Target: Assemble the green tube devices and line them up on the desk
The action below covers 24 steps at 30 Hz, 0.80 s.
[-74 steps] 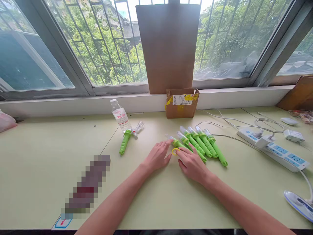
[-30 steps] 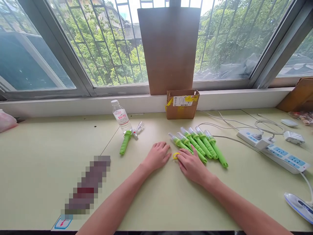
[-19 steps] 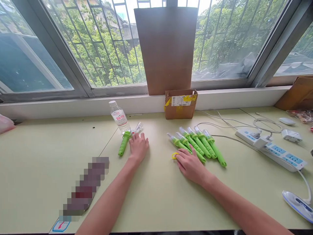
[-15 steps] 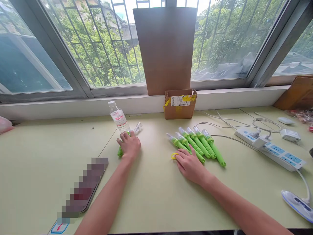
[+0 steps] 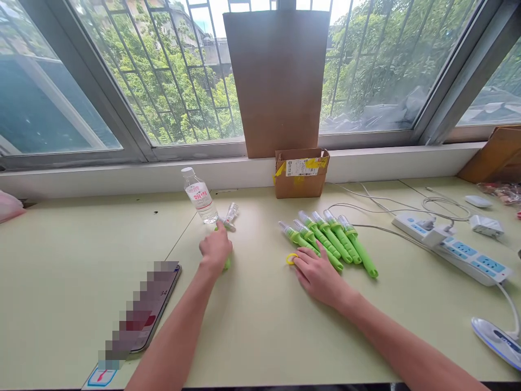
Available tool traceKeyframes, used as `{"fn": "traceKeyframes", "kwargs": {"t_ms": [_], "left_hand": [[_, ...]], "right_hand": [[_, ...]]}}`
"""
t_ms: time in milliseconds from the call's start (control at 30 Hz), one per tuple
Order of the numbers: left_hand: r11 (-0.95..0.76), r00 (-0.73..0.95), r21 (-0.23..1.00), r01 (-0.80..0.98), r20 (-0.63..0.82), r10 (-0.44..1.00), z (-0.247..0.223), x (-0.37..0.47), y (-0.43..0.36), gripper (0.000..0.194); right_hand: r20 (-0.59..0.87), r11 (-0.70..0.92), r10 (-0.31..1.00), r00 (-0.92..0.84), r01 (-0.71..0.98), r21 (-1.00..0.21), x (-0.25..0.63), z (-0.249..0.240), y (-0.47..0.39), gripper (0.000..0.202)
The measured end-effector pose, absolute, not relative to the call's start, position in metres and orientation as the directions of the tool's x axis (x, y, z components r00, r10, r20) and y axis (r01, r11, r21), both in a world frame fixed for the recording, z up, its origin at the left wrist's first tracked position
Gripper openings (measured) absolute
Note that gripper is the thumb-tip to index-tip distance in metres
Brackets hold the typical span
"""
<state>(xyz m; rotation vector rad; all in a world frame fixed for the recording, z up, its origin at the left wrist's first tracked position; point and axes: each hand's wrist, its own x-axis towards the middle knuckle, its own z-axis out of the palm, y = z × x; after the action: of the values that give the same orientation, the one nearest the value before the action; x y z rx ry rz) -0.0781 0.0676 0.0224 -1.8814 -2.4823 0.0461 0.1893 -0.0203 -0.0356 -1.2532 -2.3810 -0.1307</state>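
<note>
- Fingers of the left hand (image 5: 215,251) are curled down over a loose green-handled tool (image 5: 226,264); only a bit of green shows past the knuckles, so I judge it gripped, though the hold itself is hidden.
- That tool lies on the counter (image 5: 260,336), just in front of the water bottle (image 5: 199,195) and to the left of the row of green-handled tools (image 5: 334,244).
- Fingers of the right hand (image 5: 319,277) are spread flat on the counter, holding nothing; the fingertips touch the near ends of the row, and a small yellow ring (image 5: 290,259) lies just beside the index finger.
- Risk: the water bottle stands upright just behind the left hand. A lift or swing of the wrist away from the person could knock it over onto the small clear cap pieces (image 5: 230,216) beside it.
- Risk: those clear pieces are light and close to the fingertips, so a careless sweep could scatter them toward the cardboard box (image 5: 302,172).
- Risk: the right palm leans against the row; a sideways push would roll the tools out of line toward the white cables (image 5: 366,209) and the power strip (image 5: 459,247).
- Risk: the yellow ring could be flicked away by the right index finger.
- Risk: the left forearm passes close to the phone (image 5: 140,320), right of it, and could drag it toward the counter's near edge.
</note>
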Motion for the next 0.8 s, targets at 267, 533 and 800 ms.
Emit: {"fn": "traceKeyframes", "kwargs": {"t_ms": [267,533,800], "left_hand": [[-0.35,0.354,-0.053,0.935,0.159,0.921,0.019,-0.029,0.034,0.043],[-0.672,0.664,-0.033,0.74,0.193,0.722,0.006,-0.013,0.028,0.027],[-0.75,0.752,-0.096,0.655,0.182,0.633,0.001,-0.008,0.025,0.026]], "right_hand": [[0.481,0.609,0.729,-0.487,0.782,-0.131,0.19,-0.035,-0.018,0.019],[0.514,0.604,0.729,-0.452,0.778,-0.173,0.189,-0.034,-0.019,0.026],[0.518,0.64,0.73,-0.446,0.713,-0.287,0.192,-0.031,-0.022,0.032]]}}
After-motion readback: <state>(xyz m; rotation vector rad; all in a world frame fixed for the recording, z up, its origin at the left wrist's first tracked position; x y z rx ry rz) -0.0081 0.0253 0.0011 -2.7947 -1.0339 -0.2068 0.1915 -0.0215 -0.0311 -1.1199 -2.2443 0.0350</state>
